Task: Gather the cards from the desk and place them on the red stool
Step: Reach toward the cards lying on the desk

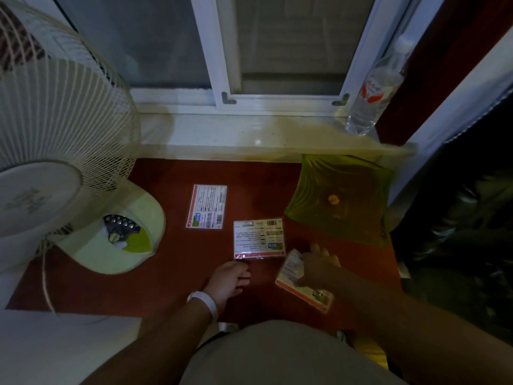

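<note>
Your left hand [229, 276], fingers curled and holding nothing, is right below the near card [259, 238]. Your right hand [319, 266] pinches another card [304, 290].

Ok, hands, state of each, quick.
Left hand: fingers curled at the near edge of the middle card, grip cannot be told.
Right hand: holding a card.

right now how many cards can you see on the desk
3: one card lies far left, one in the middle by the left hand, one under the right hand, which may cover more.
</note>
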`<state>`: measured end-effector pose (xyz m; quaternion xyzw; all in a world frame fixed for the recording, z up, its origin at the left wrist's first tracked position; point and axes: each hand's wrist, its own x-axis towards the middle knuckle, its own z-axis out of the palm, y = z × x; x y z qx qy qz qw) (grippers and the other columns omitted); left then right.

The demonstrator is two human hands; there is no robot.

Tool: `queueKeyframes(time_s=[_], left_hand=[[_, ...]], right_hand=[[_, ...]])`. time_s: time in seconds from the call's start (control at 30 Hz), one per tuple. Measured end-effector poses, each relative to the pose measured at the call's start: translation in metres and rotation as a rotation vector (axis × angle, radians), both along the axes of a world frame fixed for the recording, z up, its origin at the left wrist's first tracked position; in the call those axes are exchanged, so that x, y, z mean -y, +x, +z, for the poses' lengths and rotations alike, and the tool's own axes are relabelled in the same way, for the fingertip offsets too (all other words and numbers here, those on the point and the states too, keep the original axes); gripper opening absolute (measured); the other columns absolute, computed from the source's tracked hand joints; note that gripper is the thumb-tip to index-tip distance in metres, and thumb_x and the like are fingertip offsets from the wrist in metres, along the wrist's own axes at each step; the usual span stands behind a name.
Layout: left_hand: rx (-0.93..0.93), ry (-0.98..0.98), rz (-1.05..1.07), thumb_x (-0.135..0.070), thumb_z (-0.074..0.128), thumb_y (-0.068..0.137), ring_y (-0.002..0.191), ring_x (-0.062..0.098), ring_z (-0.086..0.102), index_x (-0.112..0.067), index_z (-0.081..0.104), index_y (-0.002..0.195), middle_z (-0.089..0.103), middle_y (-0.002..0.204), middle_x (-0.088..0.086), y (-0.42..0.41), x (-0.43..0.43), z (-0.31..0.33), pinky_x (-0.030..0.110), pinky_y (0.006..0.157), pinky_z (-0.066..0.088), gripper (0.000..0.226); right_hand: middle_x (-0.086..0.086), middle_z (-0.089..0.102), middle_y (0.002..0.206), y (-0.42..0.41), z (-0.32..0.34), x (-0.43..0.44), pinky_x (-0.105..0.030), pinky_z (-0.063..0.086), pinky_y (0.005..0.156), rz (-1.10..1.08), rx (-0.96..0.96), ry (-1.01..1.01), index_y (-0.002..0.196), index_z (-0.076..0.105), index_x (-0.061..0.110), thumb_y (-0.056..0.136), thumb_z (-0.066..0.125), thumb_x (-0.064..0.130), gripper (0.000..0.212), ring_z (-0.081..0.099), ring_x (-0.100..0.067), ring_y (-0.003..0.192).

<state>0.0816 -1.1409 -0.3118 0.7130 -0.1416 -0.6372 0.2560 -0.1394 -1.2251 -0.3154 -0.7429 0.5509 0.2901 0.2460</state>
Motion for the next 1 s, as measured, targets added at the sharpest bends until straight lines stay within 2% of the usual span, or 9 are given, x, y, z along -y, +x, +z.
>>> queueKeyframes(time_s=[0.13,0.23,0.37,0.47,0.6,0.67,0.83,0.93,1.0], left_hand=[[-0.01,-0.012,0.027,-0.026,0.053,0.095,0.089,0.018,0.065,-0.012,0.062,0.118,0.07,0.101,0.007,0.002,0.004,0.001,0.031,0.075,0.044,0.028],[-0.037,-0.029,0.043,-0.029,0.054,0.096,0.093,0.02,0.064,-0.013,0.062,0.118,0.069,0.106,0.009,0.008,0.007,0.006,0.033,0.08,0.046,0.028],[-0.096,-0.053,0.07,-0.034,0.054,0.094,0.105,0.023,0.064,-0.013,0.062,0.121,0.07,0.116,0.011,0.02,0.011,0.009,0.035,0.085,0.049,0.035],[-0.263,-0.08,0.181,-0.046,0.046,0.095,0.111,0.026,0.063,-0.015,0.06,0.122,0.069,0.119,0.012,0.026,0.016,0.012,0.038,0.086,0.048,0.044],[-0.497,-0.194,0.224,-0.055,0.044,0.095,0.121,0.035,0.06,-0.018,0.059,0.132,0.066,0.129,0.016,0.036,0.024,0.019,0.056,0.1,0.048,0.055],[-0.575,-0.242,0.196,-0.04,0.049,0.097,0.126,0.042,0.055,-0.015,0.056,0.136,0.061,0.134,0.022,0.037,0.025,0.027,0.064,0.106,0.039,0.047],[-0.519,-0.307,0.209,-0.008,0.052,0.096,0.12,0.046,0.058,-0.006,0.055,0.134,0.061,0.131,0.028,0.052,0.022,0.031,0.062,0.102,0.044,0.038],[-0.388,-0.278,0.283,-0.004,0.053,0.096,0.113,0.044,0.063,-0.005,0.057,0.13,0.066,0.124,0.026,0.067,0.021,0.025,0.061,0.099,0.047,0.035],[-0.31,-0.267,0.342,0.0,0.053,0.094,0.109,0.044,0.065,-0.005,0.058,0.129,0.068,0.12,0.026,0.075,0.022,0.021,0.061,0.097,0.049,0.035]], right_hand=[[-0.009,0.056,0.128,0.002,0.006,0.002,-0.033,0.048,0.082,-0.064,0.141,0.06,0.122,0.053,0.013,0.092,0.056,0.023,0.031,0.056,-0.026,0.112],[-0.005,0.06,0.106,0.009,0.024,0.008,-0.032,0.05,0.072,-0.135,0.243,0.087,0.101,0.054,0.015,0.089,0.054,0.016,0.012,0.06,-0.022,0.097],[-0.003,0.066,0.094,0.025,0.051,0.017,-0.032,0.057,0.072,-0.261,0.524,0.155,0.096,0.062,0.011,0.089,0.058,0.012,0.008,0.066,-0.014,0.084],[-0.001,0.071,0.099,0.041,0.068,0.018,-0.032,0.058,0.077,-0.433,0.76,0.176,0.101,0.066,0.015,0.09,0.059,0.009,0.015,0.069,-0.011,0.087],[0.008,0.071,0.095,0.072,0.079,0.017,-0.017,0.052,0.061,-0.624,0.96,0.269,0.098,0.064,0.024,0.092,0.055,0.003,0.024,0.068,-0.002,0.081],[0.004,0.073,0.097,0.086,0.077,0.016,-0.023,0.054,0.066,-0.657,0.988,0.298,0.104,0.066,0.019,0.091,0.056,0.005,0.022,0.071,-0.008,0.083],[0.002,0.073,0.1,0.111,0.065,0.02,-0.031,0.058,0.071,-0.611,0.937,0.292,0.105,0.064,0.021,0.093,0.059,0.021,0.013,0.071,-0.012,0.086],[-0.001,0.068,0.105,0.112,0.045,0.034,-0.036,0.055,0.08,-0.416,0.749,0.106,0.105,0.062,0.017,0.091,0.06,0.022,0.015,0.066,-0.016,0.091],[-0.007,0.058,0.119,0.107,0.033,0.046,-0.035,0.049,0.086,-0.211,0.554,-0.025,0.117,0.056,0.016,0.089,0.06,0.023,0.028,0.058,-0.021,0.103]])
